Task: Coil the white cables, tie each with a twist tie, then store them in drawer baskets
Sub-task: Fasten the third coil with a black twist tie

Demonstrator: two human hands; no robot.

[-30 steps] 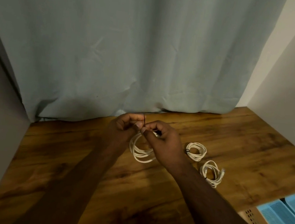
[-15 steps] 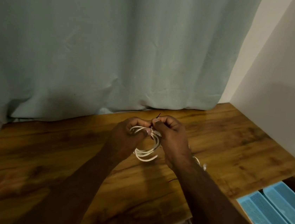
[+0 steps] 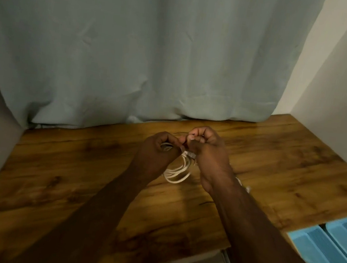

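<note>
While the left hand (image 3: 159, 149) grips the top of the coil (image 3: 177, 170), the right hand (image 3: 206, 150) pinches at its upper edge, fingers curled; the tie itself is too small to make out. Held above the tabletop (image 3: 77, 174), the coil hangs between both hands. Blue baskets (image 3: 327, 250) sit lower right, before a curtain (image 3: 134, 51).

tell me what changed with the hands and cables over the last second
Both hands, left hand and right hand, kept hold of the white coil and closed in round its top. The view swung, so the right forearm now hides most of the two coils on the desk.
</note>
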